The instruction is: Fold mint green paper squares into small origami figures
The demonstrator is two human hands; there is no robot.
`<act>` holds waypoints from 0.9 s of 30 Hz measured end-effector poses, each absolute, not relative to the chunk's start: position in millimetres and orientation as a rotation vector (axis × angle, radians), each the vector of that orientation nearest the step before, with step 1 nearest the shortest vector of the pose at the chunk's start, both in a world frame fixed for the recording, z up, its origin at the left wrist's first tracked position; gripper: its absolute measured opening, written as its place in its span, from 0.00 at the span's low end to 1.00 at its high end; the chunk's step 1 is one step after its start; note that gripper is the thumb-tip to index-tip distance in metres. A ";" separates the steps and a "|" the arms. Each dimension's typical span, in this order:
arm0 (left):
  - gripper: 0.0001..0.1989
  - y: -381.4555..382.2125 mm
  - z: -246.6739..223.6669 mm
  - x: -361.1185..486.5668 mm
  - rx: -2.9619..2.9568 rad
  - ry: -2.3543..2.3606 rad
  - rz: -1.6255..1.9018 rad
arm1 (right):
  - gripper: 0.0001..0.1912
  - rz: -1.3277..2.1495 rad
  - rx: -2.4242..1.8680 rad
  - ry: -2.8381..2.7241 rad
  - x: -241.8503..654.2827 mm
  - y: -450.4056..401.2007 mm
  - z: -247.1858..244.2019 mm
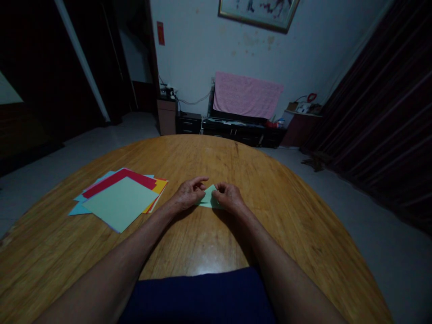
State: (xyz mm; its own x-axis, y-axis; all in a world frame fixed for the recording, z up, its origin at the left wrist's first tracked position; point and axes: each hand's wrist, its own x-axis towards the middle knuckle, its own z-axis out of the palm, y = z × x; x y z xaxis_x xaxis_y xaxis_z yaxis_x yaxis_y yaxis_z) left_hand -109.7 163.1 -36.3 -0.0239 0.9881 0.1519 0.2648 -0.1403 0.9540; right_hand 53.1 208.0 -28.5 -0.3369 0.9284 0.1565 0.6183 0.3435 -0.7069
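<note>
Head view — right fingers [218, 186] closed on folded green paper [209, 195], left fingers [199, 179] parted beside it.

Home living room. Indicators: framed picture [259, 11] and black cabinet [245, 132] beyond the wooden table [273, 198]; dark curtain [381, 108] right of the table.

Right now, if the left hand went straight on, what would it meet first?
Past the green paper at its thumb, the left hand would likely meet the right hand first; finger height is hard to judge.
</note>
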 end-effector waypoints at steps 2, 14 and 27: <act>0.24 163.8 -38.6 -113.9 1.659 1.438 1.178 | 0.05 0.671 -1.337 -2.094 53.6 208.1 -29.8; 0.12 161.1 -42.5 -110.6 2.419 1.666 0.733 | 0.09 0.359 -1.166 -2.468 57.9 193.1 -20.7; 0.12 158.1 -36.9 -118.2 2.552 1.556 0.608 | 0.13 0.594 -1.089 -2.628 78.9 199.5 -11.5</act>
